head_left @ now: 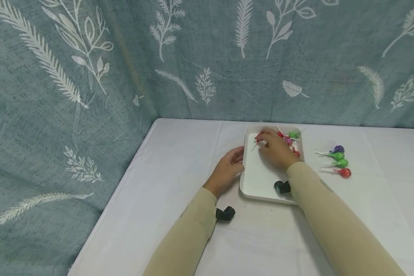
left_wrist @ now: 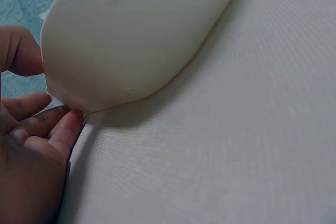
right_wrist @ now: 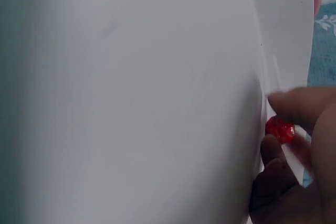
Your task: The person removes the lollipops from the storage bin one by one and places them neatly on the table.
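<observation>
Inside the far left part of a white tray [head_left: 258,180], my right hand [head_left: 276,149] pinches a wrapped red lollipop [right_wrist: 281,129] between thumb and fingers. Its thin white stick points towards the near left in the head view. My left hand [head_left: 227,168] rests on the tray's left side, with fingertips against the outer wall in the left wrist view. At the tray's far right lie several lollipops: a green lollipop [head_left: 294,135], a pink lollipop [head_left: 288,141] and red ones, partly hidden behind the right hand.
Right of the tray, a purple lollipop [head_left: 339,149], two green lollipops [head_left: 341,163] and a red lollipop [head_left: 345,173] lie in a column, sticks pointing left. A white cloth [head_left: 179,161] covers the table. Patterned teal curtains [head_left: 207,50] hang behind it and at the left.
</observation>
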{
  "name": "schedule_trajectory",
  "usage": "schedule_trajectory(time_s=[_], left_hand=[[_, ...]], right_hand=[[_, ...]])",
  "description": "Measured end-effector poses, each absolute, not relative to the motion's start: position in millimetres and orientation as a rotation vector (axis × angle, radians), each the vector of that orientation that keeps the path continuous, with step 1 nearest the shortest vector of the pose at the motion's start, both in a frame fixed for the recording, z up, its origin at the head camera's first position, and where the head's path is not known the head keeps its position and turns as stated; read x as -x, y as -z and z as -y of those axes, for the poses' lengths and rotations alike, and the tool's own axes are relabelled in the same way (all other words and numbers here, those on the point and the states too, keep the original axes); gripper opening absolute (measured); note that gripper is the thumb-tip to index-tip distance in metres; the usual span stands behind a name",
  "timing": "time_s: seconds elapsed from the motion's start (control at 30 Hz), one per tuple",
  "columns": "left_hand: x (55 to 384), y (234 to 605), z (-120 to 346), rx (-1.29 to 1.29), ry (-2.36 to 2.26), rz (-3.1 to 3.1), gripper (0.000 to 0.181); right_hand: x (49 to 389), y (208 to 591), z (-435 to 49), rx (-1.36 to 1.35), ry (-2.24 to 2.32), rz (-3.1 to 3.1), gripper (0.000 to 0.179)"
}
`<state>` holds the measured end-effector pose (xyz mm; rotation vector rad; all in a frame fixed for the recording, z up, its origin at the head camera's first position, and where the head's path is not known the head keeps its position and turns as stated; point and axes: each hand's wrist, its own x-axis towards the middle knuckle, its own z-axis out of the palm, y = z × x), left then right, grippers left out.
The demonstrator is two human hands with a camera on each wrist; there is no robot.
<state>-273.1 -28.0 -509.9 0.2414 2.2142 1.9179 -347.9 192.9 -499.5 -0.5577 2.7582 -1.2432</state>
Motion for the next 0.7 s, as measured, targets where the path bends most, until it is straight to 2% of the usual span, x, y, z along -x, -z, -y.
schedule_trajectory(time_s=[0.1, 0.2, 0.5, 0.7], left_hand=[[273, 508, 28, -0.246, -1.913, -2.226, 0.071], [273, 507, 28, -0.241, -1.91, -2.235, 0.071], [274, 506, 26, -0.246, -1.943, -2.214, 0.071], [275, 507, 24, -0.228, -1.936, -2.218, 0.072]], right_hand=[[348, 499, -194, 0.503, 1.24, -2.782, 0.019], [347, 498, -194, 0.479, 1.231, -2.804, 0.012], [346, 495, -198, 0.424, 1.249, -2.775, 0.011], [345, 488, -200, 0.339, 1.391, -2.742, 0.021]])
